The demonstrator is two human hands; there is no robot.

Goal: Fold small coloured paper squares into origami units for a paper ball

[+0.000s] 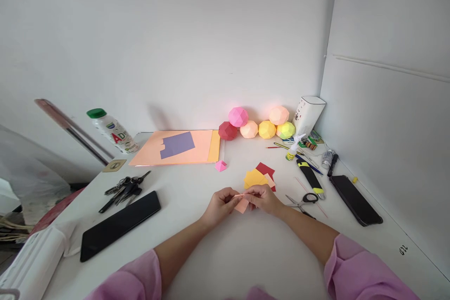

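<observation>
Between my two hands is a small piece of peach paper [242,205], with a flap hanging below the fingers. My left hand [222,204] pinches its left edge between thumb and fingers. From the other side my right hand [263,198] grips the upper right edge, its fingertips close to the left ones. Just beyond the hands lie yellow paper pieces [255,178], a dark red paper piece [265,170] and a small peach scrap [270,181], overlapping. Scissors [303,201] rest partly open beside my right wrist. A small pink folded paper piece [221,165] sits farther back.
Several faceted paper balls [238,117] stand against the wall. A glue bottle [292,149], a box cutter [310,178] and a black case [356,200] are on the right. Peach sheets [147,149], a plastic bottle [114,132], keys [126,190] and a phone [120,226] are on the left.
</observation>
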